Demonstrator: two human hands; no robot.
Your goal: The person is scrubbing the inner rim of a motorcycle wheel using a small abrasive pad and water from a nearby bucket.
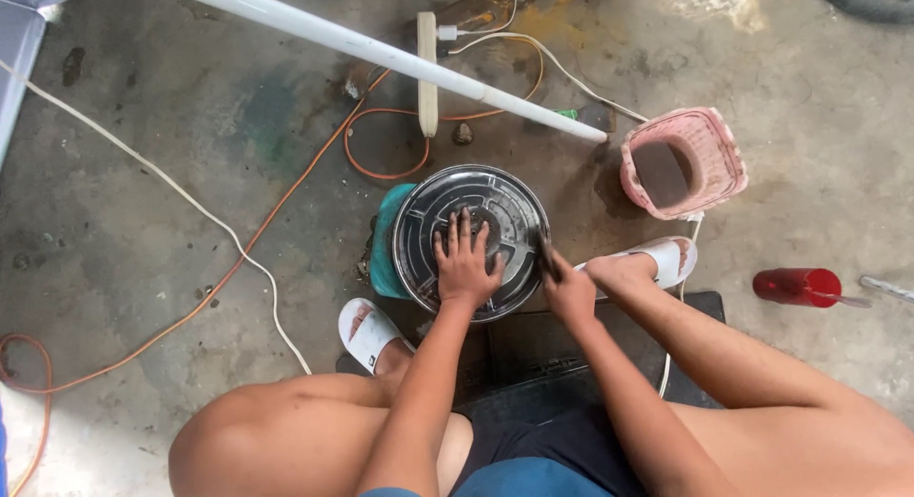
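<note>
A round dark metal lid-like disc (505, 202) with raised ribs rests on a teal object (384, 254) on the concrete floor between my feet. My left hand (466, 261) lies flat on the disc's near middle, fingers spread. My right hand (567, 286) is closed around a thin dark tool (546, 252) at the disc's right rim. What kind of tool it is cannot be made out.
A white pipe (381, 51) slants across the top. A white power strip (427, 73), orange cable (286, 197) and white cable (171, 183) lie on the floor. A pink basket (724, 159) sits right, a red bottle (795, 287) beyond my right foot. A black mat (533, 349) is under me.
</note>
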